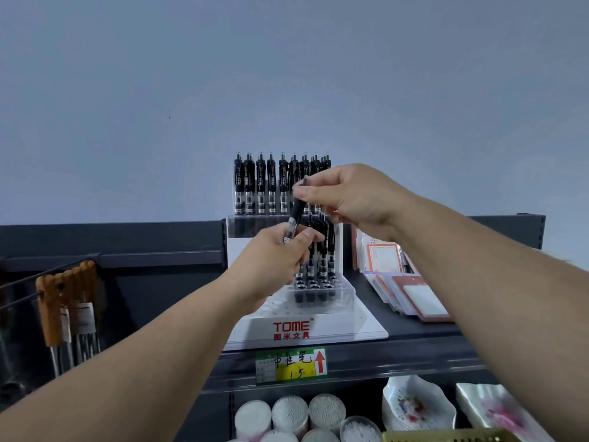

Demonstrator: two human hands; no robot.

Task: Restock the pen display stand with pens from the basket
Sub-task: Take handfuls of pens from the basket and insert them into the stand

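A white tiered pen display stand [318,330] marked TOME stands on a dark shelf. Its top row holds several upright black pens [261,183]; more stand in the lower right tier, and the lower left holes are bare. Both hands hold one black pen [298,210] in front of the stand, tilted. My left hand [280,253] grips its clear lower end. My right hand [353,196] pinches its top end. A yellow perforated basket [446,437] shows only its rim at the bottom edge.
A green and yellow price tag [291,365] hangs on the shelf edge [414,355]. Notepads and cards [411,288] lie right of the stand. Wooden-handled items [68,301] hang at left. Cotton swab tubs [290,413] and floral dishes [417,406] fill the shelf below.
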